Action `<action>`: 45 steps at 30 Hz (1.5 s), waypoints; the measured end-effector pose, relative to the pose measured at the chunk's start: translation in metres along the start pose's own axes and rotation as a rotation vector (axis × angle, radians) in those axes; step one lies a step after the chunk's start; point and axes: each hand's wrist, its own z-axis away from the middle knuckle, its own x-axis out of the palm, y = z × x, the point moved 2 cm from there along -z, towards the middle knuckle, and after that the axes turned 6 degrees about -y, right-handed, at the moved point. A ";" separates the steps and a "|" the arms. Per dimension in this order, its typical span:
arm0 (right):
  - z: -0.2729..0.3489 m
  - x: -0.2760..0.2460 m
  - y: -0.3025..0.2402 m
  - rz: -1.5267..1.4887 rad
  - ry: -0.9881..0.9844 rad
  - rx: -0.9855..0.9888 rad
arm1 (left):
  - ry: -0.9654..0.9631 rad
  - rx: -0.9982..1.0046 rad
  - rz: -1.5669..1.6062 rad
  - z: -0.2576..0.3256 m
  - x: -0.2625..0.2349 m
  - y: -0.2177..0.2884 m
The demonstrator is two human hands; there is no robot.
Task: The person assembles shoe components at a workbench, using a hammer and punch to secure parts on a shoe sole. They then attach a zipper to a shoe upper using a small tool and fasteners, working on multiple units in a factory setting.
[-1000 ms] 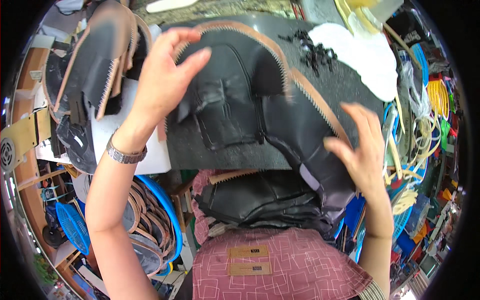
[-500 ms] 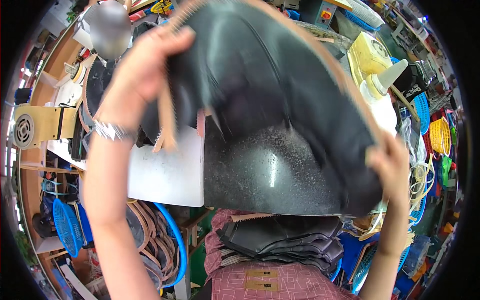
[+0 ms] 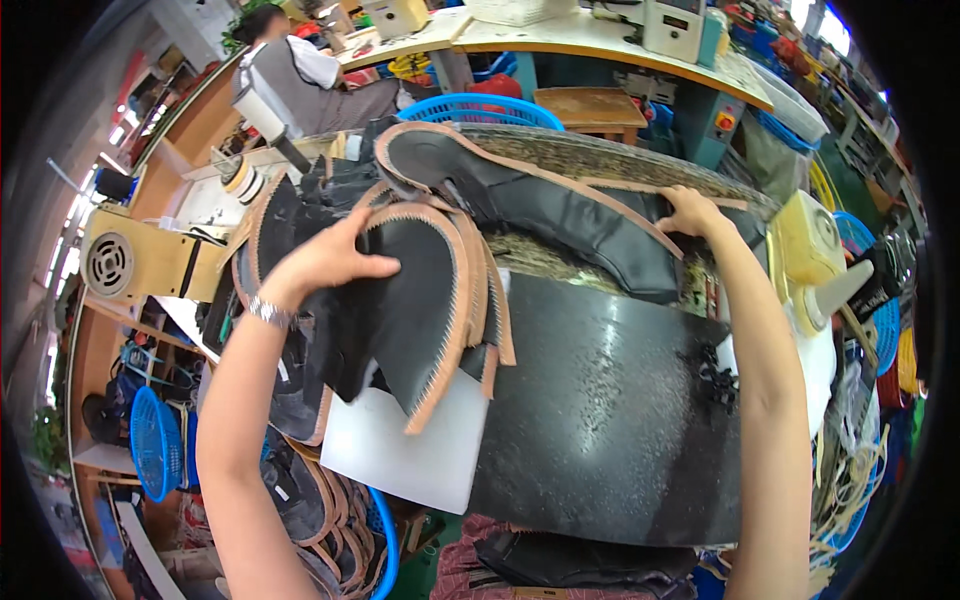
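Black leather boot uppers with tan zigzag-cut edging lie at the far side of the work surface. One long leather upper (image 3: 560,215) stretches across the back, its right end at my right hand (image 3: 695,215), whose fingers are curled over its edge. My left hand (image 3: 335,262) rests on a nearer leather upper (image 3: 415,270) in the left pile, thumb and fingers spread apart. Beneath the pile, a white board (image 3: 400,450) shows partly. To its right is a dark smooth slab (image 3: 610,400) with specks on it.
More edged pieces fill a blue basket (image 3: 385,545) at lower left. Folded black leather (image 3: 580,565) lies on my lap. A yellow container (image 3: 808,240) and a nozzled bottle (image 3: 825,300) stand at right. Another person (image 3: 290,80) sits far left, beyond a beige machine (image 3: 130,255).
The long upper, held up in both hands before, now lies across the back. My left hand has let it go and rests on the pile. The view has tilted upward.
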 end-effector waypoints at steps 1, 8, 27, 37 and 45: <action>0.008 -0.004 -0.006 -0.009 0.025 0.024 | 0.053 -0.036 -0.135 0.015 0.003 -0.004; 0.080 -0.033 -0.065 -0.260 0.643 -0.279 | 0.138 -0.231 0.253 0.069 -0.011 0.075; 0.396 0.047 -0.123 -0.934 -0.252 -0.155 | -0.367 0.206 0.524 0.135 0.258 0.251; 0.388 0.098 -0.106 -1.505 -0.009 -0.147 | -0.462 0.255 0.939 0.131 0.262 0.226; 0.396 0.087 -0.129 -1.480 -0.174 -0.054 | -0.426 0.274 0.886 0.135 0.258 0.235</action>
